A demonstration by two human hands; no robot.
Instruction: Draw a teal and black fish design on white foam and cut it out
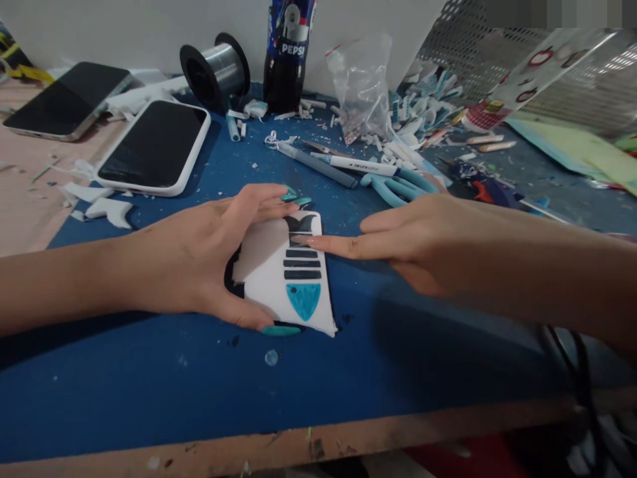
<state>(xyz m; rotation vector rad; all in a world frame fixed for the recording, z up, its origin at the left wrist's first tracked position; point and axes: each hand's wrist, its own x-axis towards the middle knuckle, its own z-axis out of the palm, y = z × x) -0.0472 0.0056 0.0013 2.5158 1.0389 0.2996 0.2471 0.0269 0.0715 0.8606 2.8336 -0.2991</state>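
Note:
A flat white piece (263, 245) with a fish-bone design lies on the blue work surface. Its design has a turquoise head (303, 300), black bars (302, 264) and a black tail. My left hand (212, 255) spans the piece, thumb along the near edge and fingers at the far edge, gripping it. The index finger of my right hand (413, 242) is stretched out, its tip touching a black bar just below the tail. The other right fingers are curled, and I see nothing held in them.
Behind the piece lie a pen (354, 163), a grey-blue tool (318, 164) and blue-handled scissors (398, 186). Farther back are a wire spool (215, 72), a Pepsi bottle (288, 56), a plastic bag (361, 86) and scraps (428, 99). Two phones (154, 147) lie left.

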